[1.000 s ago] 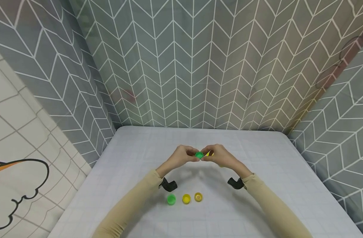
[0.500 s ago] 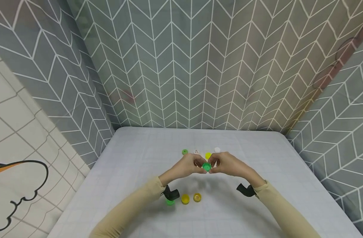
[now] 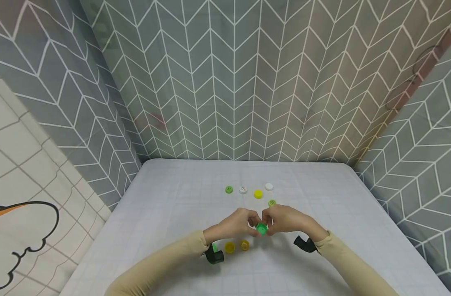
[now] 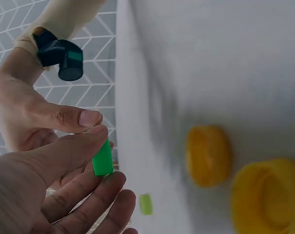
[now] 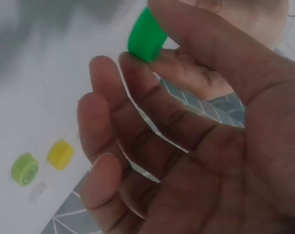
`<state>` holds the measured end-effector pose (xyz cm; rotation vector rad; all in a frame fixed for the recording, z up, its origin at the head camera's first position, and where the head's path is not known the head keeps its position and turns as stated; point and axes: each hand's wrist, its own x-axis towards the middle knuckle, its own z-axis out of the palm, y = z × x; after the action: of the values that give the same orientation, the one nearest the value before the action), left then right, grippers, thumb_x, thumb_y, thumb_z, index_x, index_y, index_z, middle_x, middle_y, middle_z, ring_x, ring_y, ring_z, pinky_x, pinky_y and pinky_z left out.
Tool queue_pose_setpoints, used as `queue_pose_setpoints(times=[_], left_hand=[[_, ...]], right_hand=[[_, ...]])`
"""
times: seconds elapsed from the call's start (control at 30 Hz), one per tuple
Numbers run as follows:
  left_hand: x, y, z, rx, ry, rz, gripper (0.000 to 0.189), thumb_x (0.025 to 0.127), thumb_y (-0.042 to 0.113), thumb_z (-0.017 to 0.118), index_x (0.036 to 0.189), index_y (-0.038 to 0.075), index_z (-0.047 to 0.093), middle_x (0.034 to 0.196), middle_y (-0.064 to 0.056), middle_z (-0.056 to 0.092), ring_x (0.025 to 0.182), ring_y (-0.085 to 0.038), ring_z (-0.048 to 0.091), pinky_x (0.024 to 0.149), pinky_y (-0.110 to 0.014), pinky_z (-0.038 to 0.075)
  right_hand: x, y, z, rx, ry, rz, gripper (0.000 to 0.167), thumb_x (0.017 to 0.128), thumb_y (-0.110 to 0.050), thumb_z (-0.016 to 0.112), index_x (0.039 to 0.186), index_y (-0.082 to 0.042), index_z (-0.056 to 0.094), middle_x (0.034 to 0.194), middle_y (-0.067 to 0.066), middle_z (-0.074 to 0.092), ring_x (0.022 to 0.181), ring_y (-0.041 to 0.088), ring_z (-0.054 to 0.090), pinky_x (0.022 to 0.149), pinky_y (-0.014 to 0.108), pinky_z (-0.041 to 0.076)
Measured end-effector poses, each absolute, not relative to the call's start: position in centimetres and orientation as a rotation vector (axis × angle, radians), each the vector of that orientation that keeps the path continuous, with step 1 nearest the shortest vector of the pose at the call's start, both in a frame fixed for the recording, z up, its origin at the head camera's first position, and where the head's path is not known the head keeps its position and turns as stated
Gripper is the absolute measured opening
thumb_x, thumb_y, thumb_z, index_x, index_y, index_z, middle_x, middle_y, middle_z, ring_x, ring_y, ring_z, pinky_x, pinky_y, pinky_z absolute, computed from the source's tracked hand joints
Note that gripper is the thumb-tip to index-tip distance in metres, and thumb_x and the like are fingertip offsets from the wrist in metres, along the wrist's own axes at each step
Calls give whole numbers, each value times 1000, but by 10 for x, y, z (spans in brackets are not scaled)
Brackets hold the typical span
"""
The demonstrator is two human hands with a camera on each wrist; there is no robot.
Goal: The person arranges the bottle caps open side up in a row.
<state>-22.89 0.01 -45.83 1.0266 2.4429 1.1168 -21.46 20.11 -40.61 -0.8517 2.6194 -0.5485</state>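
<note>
Between my two hands, a green bottle cap [image 3: 261,229] is held over the table, its hollow side showing in the head view. My left hand [image 3: 238,223] pinches it from the left with thumb and fingers. From the other side my right hand [image 3: 287,219] pinches the same cap, the fingertips of both hands almost meeting. In the right wrist view the cap [image 5: 146,36] sits between thumb and index finger, the other fingers loosely bent. The left wrist view shows the cap [image 4: 103,160] edge-on. A light green cap [image 3: 272,202] lies just beyond the right hand.
Farther back lie a green cap [image 3: 229,189], a white cap [image 3: 242,190], a yellow cap [image 3: 258,194] and another white cap [image 3: 269,186]. Nearer sit two yellow caps [image 3: 229,247] and a green cap [image 3: 215,247], partly hidden by the left wrist camera [image 3: 214,255].
Both hands have come nearer to the person and slightly right, carrying the green cap together. The caps farther back, mostly hidden behind the hands before, now show.
</note>
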Motion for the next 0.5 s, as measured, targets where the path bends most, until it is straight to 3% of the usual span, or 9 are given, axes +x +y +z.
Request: queue_pose_setpoints(times=[0.5], left_hand=[[-222,7,-485,1031,2582,738,29,69,32,87,93,25,75,94,16,61,88,-2,48,81,-29,36]], right_hand=[[-203,191,-434,-856,2552,-501,23,70,-16,85,82,-12,65,70,-11,59,61,3,50,57,22,43]])
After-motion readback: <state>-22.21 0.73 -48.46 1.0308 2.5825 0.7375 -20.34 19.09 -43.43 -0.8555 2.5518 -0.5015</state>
